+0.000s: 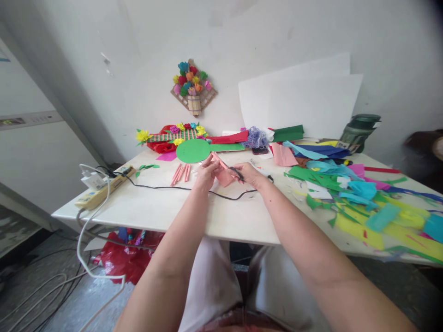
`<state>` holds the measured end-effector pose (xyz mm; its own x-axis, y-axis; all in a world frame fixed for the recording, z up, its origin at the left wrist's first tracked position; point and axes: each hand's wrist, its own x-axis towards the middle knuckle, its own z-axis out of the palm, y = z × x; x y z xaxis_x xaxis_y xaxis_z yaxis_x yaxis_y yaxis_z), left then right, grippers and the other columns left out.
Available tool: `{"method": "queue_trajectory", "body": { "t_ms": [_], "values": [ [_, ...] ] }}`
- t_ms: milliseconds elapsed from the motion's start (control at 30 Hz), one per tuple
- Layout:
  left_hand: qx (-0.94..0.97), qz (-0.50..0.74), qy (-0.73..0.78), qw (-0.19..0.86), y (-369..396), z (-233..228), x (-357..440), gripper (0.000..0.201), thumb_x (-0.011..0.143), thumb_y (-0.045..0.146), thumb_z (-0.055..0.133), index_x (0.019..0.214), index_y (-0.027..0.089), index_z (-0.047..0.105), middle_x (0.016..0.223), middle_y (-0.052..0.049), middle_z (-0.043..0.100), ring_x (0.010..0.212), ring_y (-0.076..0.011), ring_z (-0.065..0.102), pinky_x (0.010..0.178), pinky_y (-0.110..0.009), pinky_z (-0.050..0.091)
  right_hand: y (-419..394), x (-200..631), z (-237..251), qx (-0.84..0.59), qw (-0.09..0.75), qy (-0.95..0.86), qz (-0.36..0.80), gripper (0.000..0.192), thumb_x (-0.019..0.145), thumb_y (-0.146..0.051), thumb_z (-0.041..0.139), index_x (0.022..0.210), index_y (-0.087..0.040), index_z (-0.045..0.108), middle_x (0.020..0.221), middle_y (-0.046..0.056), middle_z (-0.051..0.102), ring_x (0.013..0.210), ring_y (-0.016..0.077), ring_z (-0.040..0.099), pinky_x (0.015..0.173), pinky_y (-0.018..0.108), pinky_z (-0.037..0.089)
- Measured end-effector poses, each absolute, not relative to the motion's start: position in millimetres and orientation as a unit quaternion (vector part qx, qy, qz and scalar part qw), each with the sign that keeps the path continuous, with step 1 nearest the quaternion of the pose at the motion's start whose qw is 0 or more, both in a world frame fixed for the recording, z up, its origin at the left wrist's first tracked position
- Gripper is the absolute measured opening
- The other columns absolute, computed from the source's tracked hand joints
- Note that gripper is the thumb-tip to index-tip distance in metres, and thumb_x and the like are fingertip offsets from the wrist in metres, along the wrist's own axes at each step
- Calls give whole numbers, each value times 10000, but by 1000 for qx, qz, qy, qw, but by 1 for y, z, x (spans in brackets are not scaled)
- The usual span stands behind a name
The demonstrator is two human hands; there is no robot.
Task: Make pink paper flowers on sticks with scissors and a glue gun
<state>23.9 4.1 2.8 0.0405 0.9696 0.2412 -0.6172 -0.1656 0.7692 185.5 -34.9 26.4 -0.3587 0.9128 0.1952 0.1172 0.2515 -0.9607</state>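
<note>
My left hand (pixel 205 174) is closed on a piece of pink paper (pixel 225 178), whose upper edge looks folded or rolled. In my right hand (pixel 250 174) are black-handled scissors (pixel 237 174), held at the paper's right side; their blades are mostly hidden. Just left of my hands lie several thin pink paper rolls (pixel 179 173) on the white table (pixel 235 221). Behind them a green round-ended cutout with a long neck (pixel 193 151) lies flat.
Coloured paper scraps (pixel 367 198) cover the table's right side, with a dark green bottle (pixel 358 131) behind. A black cable (pixel 166 187) crosses the table near my hands. At left sits a power strip (pixel 104 191). A flower-decorated piece (pixel 173 133) lies at the back.
</note>
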Motion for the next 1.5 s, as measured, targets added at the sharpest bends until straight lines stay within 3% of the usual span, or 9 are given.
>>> {"method": "queue_trajectory", "body": {
  "t_ms": [267, 800, 1100, 1333, 1500],
  "values": [
    [391, 654, 231, 605, 2, 5, 24, 429, 589, 94, 725, 1001, 147, 616, 654, 5, 624, 558, -88, 590, 605, -220, 483, -32, 186, 24, -383, 421, -675, 470, 341, 639, -435, 684, 592, -131, 536, 459, -54, 432, 368, 33, 334, 330, 189, 237],
    [396, 646, 219, 615, 0, 6, 25, 480, 519, 99, 757, 984, 127, 639, 667, -10, 654, 541, -93, 596, 580, -221, 482, -39, 185, 32, -387, 406, -680, 472, 386, 644, -482, 660, 555, -144, 495, 457, -49, 436, 371, 43, 359, 331, 191, 272],
    [403, 639, 225, 616, 0, 6, 26, 425, 534, 112, 766, 940, 125, 642, 652, 2, 635, 538, -80, 581, 568, -207, 471, -41, 183, 34, -393, 414, -688, 449, 389, 614, -483, 677, 550, -135, 515, 446, -60, 408, 368, 37, 325, 334, 195, 245],
    [403, 641, 219, 616, 1, 5, 26, 419, 537, 113, 765, 937, 129, 641, 661, -4, 645, 547, -88, 594, 568, -207, 473, -34, 184, 26, -404, 420, -682, 441, 363, 614, -461, 684, 659, -108, 613, 464, -61, 394, 389, 42, 308, 341, 201, 234],
    [405, 644, 214, 613, 2, 4, 25, 437, 522, 114, 769, 940, 127, 643, 665, -8, 650, 538, -85, 588, 548, -201, 463, -33, 183, 26, -400, 426, -679, 445, 343, 617, -445, 683, 620, -117, 583, 466, -59, 396, 379, 39, 308, 337, 201, 228]
  ]
}}
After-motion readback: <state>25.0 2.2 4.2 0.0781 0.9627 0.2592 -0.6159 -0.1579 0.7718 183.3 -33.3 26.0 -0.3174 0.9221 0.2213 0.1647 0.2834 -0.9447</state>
